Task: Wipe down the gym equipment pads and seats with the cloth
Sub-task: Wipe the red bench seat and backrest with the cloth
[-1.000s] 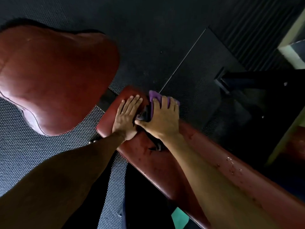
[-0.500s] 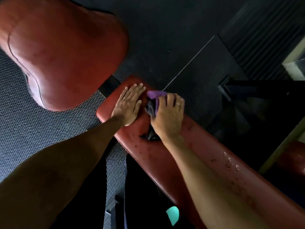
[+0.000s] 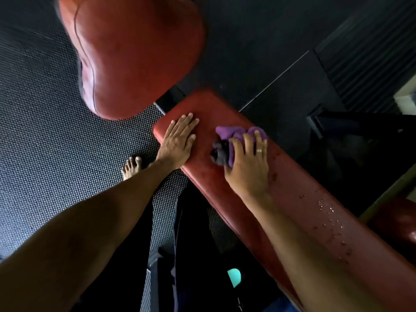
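Right hand [image 3: 247, 167] fingers grip wadded cloth [image 3: 234, 136] on pad [image 3: 292, 188]; left hand [image 3: 177, 143] flat, fingers straight. Wad may miss droplets [image 3: 326, 210] down-pad.

Left hand [image 3: 179, 140] stretched forward, flat, palm down — fingers straight and close together, right hand [image 3: 247, 163] near it, fingers curled over the bunched cloth [image 3: 236, 134].

purple cloth [image 3: 235, 135]: bunched up, with a dark grey part on its left side. It sits on the bench pad [image 3: 299, 199] near the far end, gripped under the curled fingers of the right hand [image 3: 247, 163].
bench pad: long, red vinyl, runs diagonally from lower right to a rounded far end at centre. Water droplets are scattered over its right stretch.
seat pad [image 3: 135, 52]: wide, rounded, red, seam along the left edge. It lies upper left, just beyond the bench pad's end, not touching it.
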